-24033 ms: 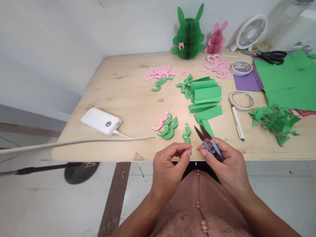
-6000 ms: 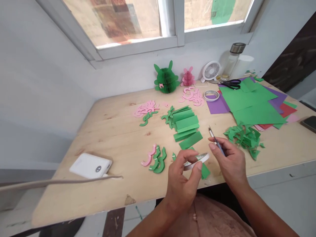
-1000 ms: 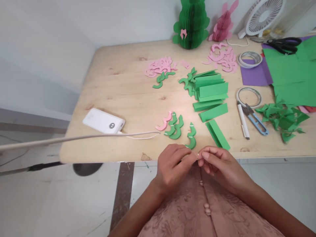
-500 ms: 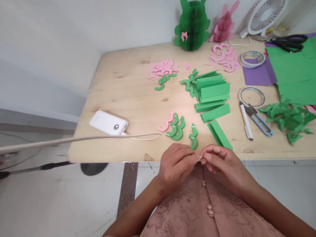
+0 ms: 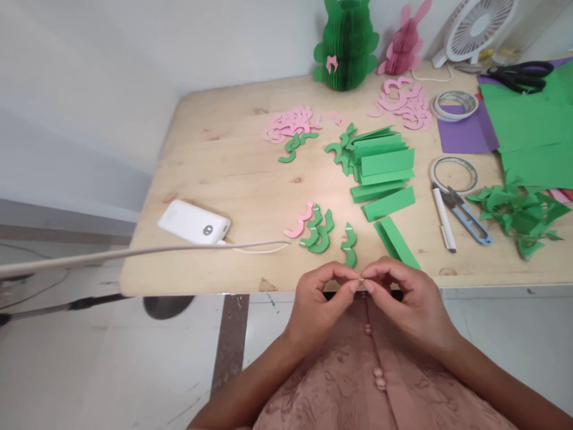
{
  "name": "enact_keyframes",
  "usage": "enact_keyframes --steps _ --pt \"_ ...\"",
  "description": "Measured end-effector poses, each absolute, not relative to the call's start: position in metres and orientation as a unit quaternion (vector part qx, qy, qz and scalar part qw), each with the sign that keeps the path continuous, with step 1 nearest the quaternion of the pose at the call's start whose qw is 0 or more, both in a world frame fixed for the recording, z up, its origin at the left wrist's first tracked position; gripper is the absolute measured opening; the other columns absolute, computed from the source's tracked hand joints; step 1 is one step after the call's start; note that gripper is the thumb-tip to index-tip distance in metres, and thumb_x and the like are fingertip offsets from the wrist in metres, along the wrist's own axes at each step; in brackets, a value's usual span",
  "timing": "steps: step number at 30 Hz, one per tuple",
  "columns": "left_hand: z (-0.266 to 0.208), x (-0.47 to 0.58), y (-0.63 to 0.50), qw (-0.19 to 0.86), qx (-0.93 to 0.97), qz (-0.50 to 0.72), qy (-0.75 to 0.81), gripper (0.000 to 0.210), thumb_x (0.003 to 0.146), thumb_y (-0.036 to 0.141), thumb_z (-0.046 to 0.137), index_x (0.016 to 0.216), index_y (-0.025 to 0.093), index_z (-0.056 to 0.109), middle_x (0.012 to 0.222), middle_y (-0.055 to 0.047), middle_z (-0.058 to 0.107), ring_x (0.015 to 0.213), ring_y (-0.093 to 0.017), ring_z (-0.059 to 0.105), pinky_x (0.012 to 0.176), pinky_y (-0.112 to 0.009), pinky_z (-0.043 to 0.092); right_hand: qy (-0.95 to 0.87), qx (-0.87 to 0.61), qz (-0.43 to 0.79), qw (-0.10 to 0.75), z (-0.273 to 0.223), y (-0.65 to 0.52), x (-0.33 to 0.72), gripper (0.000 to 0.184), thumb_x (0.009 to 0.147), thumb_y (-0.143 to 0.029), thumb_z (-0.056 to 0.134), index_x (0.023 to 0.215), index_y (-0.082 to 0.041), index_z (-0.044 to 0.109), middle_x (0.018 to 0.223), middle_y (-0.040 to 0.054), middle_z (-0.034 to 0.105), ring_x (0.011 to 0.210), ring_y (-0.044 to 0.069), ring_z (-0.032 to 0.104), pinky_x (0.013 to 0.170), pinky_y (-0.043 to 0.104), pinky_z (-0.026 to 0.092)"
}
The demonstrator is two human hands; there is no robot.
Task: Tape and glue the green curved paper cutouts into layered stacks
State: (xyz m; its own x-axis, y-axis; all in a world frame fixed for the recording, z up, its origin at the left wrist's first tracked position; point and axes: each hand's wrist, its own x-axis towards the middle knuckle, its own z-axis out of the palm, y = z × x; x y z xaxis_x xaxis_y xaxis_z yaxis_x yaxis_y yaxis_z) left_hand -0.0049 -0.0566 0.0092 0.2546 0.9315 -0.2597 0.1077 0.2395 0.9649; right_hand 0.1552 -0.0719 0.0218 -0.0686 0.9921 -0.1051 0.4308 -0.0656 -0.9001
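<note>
My left hand (image 5: 320,298) and my right hand (image 5: 403,295) meet at the table's front edge, thumb and index finger of each closed in a pinch. Between the fingertips is a tiny whitish bit, too small to name. Just beyond them lies a scalloped green paper piece (image 5: 348,246) with white strips on it. To its left are more scalloped green pieces (image 5: 320,233) and a pink scalloped piece (image 5: 299,222). A folded green paper strip (image 5: 396,242) lies right beyond my right hand.
A white power bank (image 5: 193,222) with a cable sits left. Folded green strips (image 5: 387,161), pink cutouts (image 5: 290,124), tape rolls (image 5: 454,175), a white pen (image 5: 444,221), blue thread snips (image 5: 470,218) and black scissors (image 5: 521,74) lie about. Honeycomb paper figures (image 5: 344,48) and a fan (image 5: 481,30) stand behind.
My fingers have shifted from a looser, overlapping hold to a tip-to-tip pinch, with my left thumb now showing. The things on the table have stayed put; the view has shifted slightly.
</note>
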Motion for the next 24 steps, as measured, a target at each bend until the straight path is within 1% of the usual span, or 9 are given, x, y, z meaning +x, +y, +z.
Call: enact_keyframes --steps 7,17,24 --pt "0.0109 -0.0031 -0.0575 0.587 0.522 0.343 0.515 0.008 0.079 0.021 0.062 0.077 0.017 0.069 0.073 -0.002 0.069 0.070 -0.015 0.061 0.069 -0.025 0.048 -0.628 -0.601 0.379 0.318 0.0228 -0.0721 0.1540 0.011 0.082 -0.021 0.055 0.073 -0.021 0.060 0.063 -0.0018 0.059 0.055 0.010 0.053 0.052 0.021 0.043" --pt "0.0158 -0.0012 -0.0583 0.547 0.547 0.341 0.534 0.010 0.079 0.018 0.059 0.073 0.018 0.067 0.072 -0.001 0.069 0.069 -0.014 0.062 0.067 -0.024 0.048 -0.643 -0.600 0.373 0.295 0.0165 -0.0736 0.1524 0.013 0.082 -0.018 0.051 0.071 -0.021 0.056 0.062 -0.0027 0.056 0.054 0.010 0.050 0.052 0.022 0.041" --pt "0.0155 -0.0014 -0.0608 0.536 0.555 0.332 0.543 0.011 0.080 0.020 0.058 0.080 0.018 0.069 0.078 -0.003 0.071 0.072 -0.016 0.063 0.069 -0.026 0.050 -0.640 -0.600 0.374 0.301 0.0149 -0.0737 0.1516 0.013 0.081 -0.017 0.050 0.070 -0.022 0.055 0.061 -0.0029 0.055 0.053 0.011 0.050 0.051 0.022 0.040"
